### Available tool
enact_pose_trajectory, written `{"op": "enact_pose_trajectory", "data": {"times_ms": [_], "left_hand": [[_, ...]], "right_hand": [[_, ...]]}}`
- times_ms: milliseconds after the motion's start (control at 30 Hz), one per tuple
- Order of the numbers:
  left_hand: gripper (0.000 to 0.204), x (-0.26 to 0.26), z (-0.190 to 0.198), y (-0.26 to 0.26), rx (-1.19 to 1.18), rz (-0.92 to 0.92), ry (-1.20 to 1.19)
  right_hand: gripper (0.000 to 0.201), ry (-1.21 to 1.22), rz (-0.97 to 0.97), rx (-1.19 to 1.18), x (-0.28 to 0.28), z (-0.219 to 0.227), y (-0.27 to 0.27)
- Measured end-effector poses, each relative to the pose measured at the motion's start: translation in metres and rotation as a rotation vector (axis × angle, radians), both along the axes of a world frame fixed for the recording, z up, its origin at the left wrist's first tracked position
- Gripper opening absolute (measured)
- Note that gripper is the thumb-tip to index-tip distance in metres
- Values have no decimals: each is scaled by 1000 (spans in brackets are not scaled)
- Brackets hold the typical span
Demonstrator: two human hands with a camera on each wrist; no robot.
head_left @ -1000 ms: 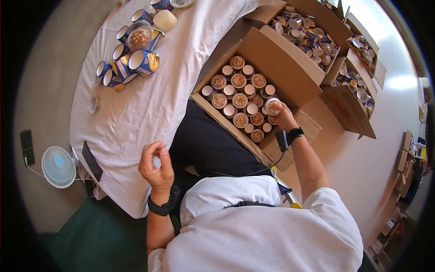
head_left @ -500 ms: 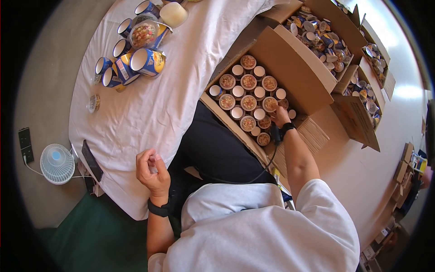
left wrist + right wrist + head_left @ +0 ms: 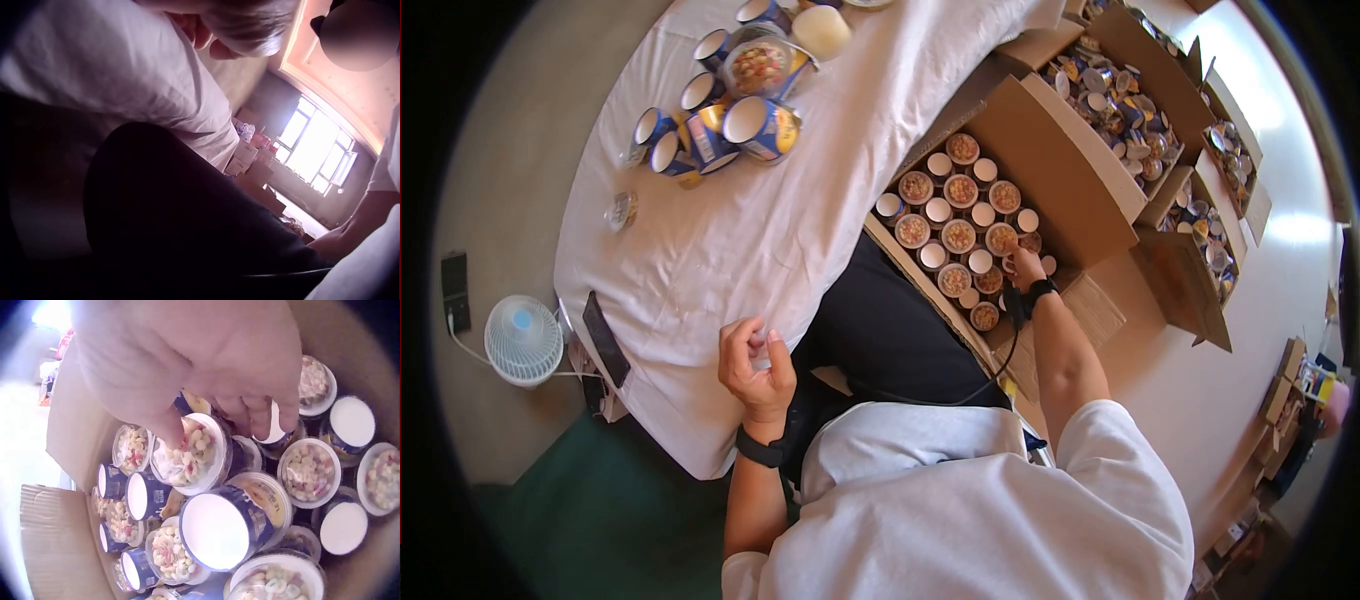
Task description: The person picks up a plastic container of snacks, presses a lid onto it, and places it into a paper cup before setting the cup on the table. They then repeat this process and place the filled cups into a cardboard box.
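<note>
My right hand is down inside an open cardboard box packed with rows of cups. In the right wrist view its thumb lies on the clear domed lid of a cereal cup, and the curled fingers reach along the cup's far side. Around it stand lidded cereal cups and blue cups showing white round ends. My left hand hovers over the white cloth's edge beside my thigh, fingers loosely curled, holding nothing. Only part of that hand shows in the left wrist view.
On the white-covered table lie a heap of blue cups, a small clear cup and a dark phone-like slab. A white fan stands at left. More boxes of loose cups stand at the upper right.
My right hand has lowered a cereal cup into the box rows and shifted slightly toward me to a neighbouring cup. The left hand stays near the cloth's edge, its fingers a little looser.
</note>
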State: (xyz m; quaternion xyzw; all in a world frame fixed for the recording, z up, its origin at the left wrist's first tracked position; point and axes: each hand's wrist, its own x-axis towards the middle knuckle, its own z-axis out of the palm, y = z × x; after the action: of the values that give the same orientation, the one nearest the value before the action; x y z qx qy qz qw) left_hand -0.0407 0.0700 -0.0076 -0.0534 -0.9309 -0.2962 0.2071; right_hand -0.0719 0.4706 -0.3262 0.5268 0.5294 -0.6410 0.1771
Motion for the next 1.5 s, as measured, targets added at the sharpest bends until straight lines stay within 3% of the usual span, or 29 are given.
{"op": "enact_pose_trajectory", "data": {"times_ms": [100, 133, 167, 200, 233, 267, 333, 500, 633, 667, 733, 867, 1033, 1133, 1267, 1333, 1400, 1500], "left_hand": [[15, 1, -1, 0, 88, 17, 17], [15, 2, -2, -2, 106, 10, 21], [15, 2, -2, -3, 102, -2, 39], [15, 1, 0, -4, 100, -20, 54], [16, 1, 3, -5, 113, -25, 48], [16, 2, 5, -5, 131, -37, 39], [16, 4, 6, -6, 184, -49, 49], [18, 8, 7, -12, 289, -64, 52], [19, 9, 6, -14, 363, -76, 49], [19, 11, 8, -15, 385, -75, 43], [17, 15, 11, -18, 379, -69, 63], [18, 23, 11, -28, 284, -85, 116], [19, 27, 15, -47, 177, -48, 151], [19, 25, 8, -47, 166, -51, 157], [20, 23, 13, -43, 170, -21, 142], [21, 23, 13, -43, 160, -9, 131], [22, 21, 13, -40, 148, -10, 126], [24, 22, 14, -42, 121, -10, 121]], "right_hand": [[19, 217, 101, 50, 13, -6, 15], [19, 215, 151, 201, 11, 40, 2], [23, 268, 128, 138, 12, 17, 14], [24, 212, 240, 230, 2, 68, 4], [26, 299, 227, 203, -1, 73, 9], [29, 420, 149, 278, -6, 50, 20], [28, 559, 241, 499, -22, 134, -11], [23, 1178, 462, 525, -59, 296, -104], [30, 1334, 645, 410, -97, 347, -174], [35, 1330, 714, 473, -107, 359, -189], [46, 1318, 742, 509, -136, 369, -215], [70, 1324, 764, 710, -231, 346, -229], [74, 1044, 899, 926, -269, 372, -233], [70, 1003, 967, 937, -282, 350, -236], [59, 1211, 1399, 1006, -297, 338, -238], [52, 1343, 1447, 1077, -286, 334, -249], [51, 1352, 1303, 910, -275, 329, -271], [52, 1413, 1265, 731, -246, 337, -298]]}}
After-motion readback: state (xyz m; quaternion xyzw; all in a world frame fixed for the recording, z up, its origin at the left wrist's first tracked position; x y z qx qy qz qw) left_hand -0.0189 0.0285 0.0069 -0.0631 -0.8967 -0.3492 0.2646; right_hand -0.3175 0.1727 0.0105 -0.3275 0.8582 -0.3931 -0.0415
